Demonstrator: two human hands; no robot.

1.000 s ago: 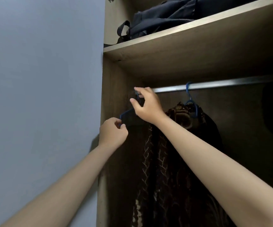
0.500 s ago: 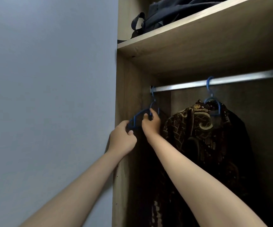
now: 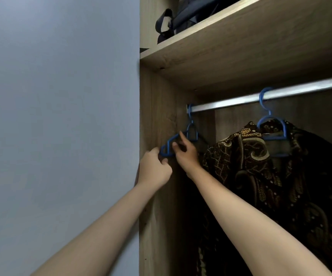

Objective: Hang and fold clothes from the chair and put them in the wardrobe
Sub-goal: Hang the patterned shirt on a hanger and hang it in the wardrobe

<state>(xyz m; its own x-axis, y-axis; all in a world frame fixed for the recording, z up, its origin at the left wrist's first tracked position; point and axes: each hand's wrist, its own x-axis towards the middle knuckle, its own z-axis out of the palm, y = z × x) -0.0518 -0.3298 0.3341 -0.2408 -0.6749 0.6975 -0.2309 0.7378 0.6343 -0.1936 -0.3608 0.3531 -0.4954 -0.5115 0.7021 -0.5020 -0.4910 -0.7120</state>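
Note:
A blue hanger point(image 3: 189, 134) hangs by its hook at the far left end of the metal rail point(image 3: 280, 95) in the wardrobe, with a dark garment below it hard to make out in shadow. My left hand point(image 3: 154, 169) pinches the hanger's left shoulder end. My right hand point(image 3: 185, 154) holds the hanger's arm just right of that, fingers curled on it. A brown batik shirt point(image 3: 260, 166) hangs on a second blue hanger point(image 3: 271, 124) further right on the rail.
The wardrobe's wooden side panel point(image 3: 155, 108) stands right beside my hands. A wooden shelf point(image 3: 240, 46) above the rail carries a dark bag point(image 3: 173, 18). A pale grey wall point(image 3: 57, 116) fills the left.
My right hand came down from the rail to the hanger's arm beside my left hand. The camera view shifted so the wardrobe sits further right.

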